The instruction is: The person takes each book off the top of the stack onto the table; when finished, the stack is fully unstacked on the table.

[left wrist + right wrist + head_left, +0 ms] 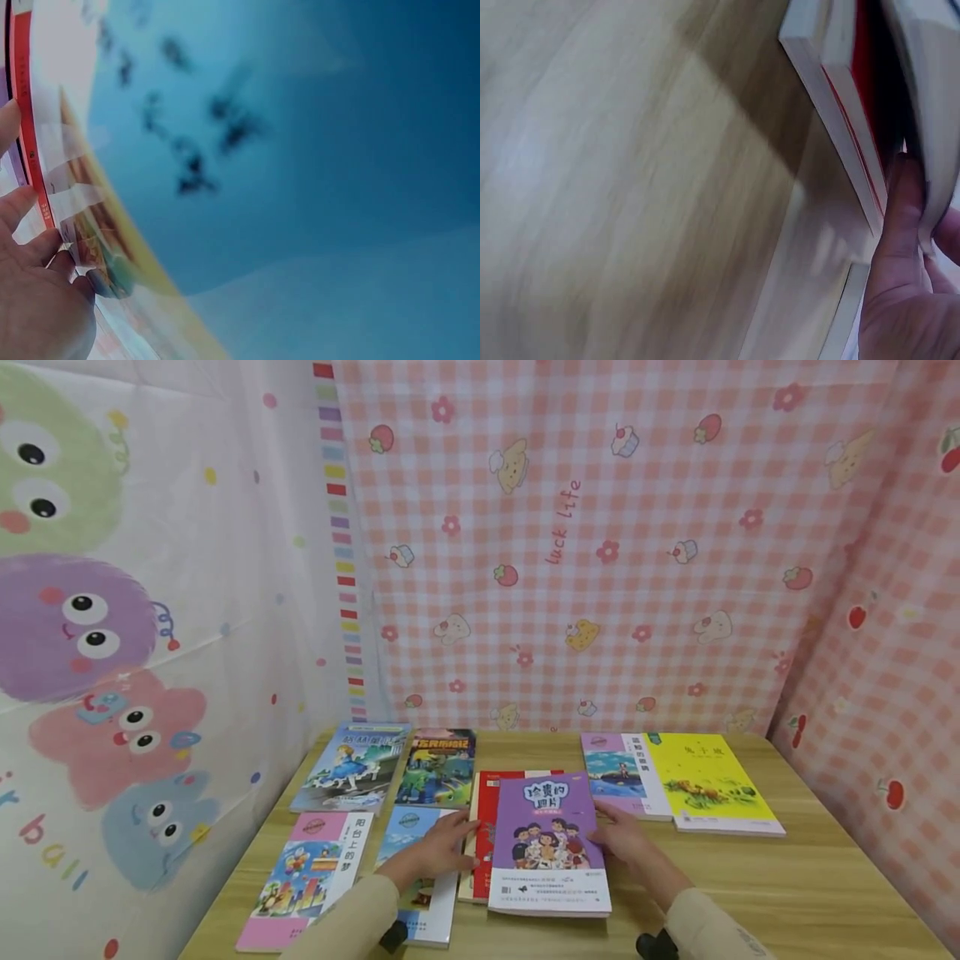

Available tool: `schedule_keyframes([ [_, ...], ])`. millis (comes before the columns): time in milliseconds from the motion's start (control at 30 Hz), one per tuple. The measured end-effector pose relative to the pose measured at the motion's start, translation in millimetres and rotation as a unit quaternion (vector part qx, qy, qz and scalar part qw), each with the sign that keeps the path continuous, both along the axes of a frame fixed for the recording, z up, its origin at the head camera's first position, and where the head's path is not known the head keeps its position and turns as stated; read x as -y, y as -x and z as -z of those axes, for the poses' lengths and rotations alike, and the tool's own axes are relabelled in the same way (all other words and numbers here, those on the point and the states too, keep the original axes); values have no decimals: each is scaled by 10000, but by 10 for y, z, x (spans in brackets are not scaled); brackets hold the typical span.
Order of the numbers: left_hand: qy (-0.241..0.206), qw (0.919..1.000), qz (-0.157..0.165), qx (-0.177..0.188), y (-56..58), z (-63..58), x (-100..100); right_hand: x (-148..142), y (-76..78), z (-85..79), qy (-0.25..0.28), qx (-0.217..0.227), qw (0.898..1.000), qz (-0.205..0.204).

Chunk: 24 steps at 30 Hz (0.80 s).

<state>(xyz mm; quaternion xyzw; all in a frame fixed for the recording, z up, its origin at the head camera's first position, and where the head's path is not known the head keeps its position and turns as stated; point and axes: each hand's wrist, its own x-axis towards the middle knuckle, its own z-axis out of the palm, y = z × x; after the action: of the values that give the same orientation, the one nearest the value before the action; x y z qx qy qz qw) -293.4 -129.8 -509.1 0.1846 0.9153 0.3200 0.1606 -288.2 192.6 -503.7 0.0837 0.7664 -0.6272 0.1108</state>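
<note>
A purple book point(546, 818) with cartoon children on its cover lies slantwise at the top of a small pile, over a red book point(486, 839). My right hand point(633, 843) grips its right edge. In the right wrist view the right hand point(911, 277) has a finger between the lifted purple book point(937, 97) and the red-covered book point(870, 97) below. My left hand point(442, 843) is at the pile's left side. The left wrist view shows the left hand point(37, 300) with fingertips against a red spine point(31, 127).
Left of the pile lie a blue book point(420, 906), a pink-and-white book point(307, 877), a girl-cover book point(352, 768) and a dark green book point(437, 768). Back right are a pink-and-blue book point(618, 777) and a yellow book point(708, 781). Cloth curtains point(600, 527) surround the wooden table point(810, 877).
</note>
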Motion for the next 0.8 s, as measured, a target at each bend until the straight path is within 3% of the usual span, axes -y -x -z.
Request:
schedule_keyframes([
  [267, 44, 10000, -65, 26, 1, 1, -26, -475, -185, -120, 345, 103, 9991, -211],
  [467, 73, 9999, -72, 118, 17, 7, -30, -1053, -399, -192, 527, 234, 9949, -826],
  [700, -94, 9999, -58, 110, 31, 7, -21, -1599, -620, -97, 1013, 423, 9841, -1393],
  [800, -68, 9999, -66, 78, 45, 12, -5, -1636, -665, -17, 978, 610, 9850, -1284],
])
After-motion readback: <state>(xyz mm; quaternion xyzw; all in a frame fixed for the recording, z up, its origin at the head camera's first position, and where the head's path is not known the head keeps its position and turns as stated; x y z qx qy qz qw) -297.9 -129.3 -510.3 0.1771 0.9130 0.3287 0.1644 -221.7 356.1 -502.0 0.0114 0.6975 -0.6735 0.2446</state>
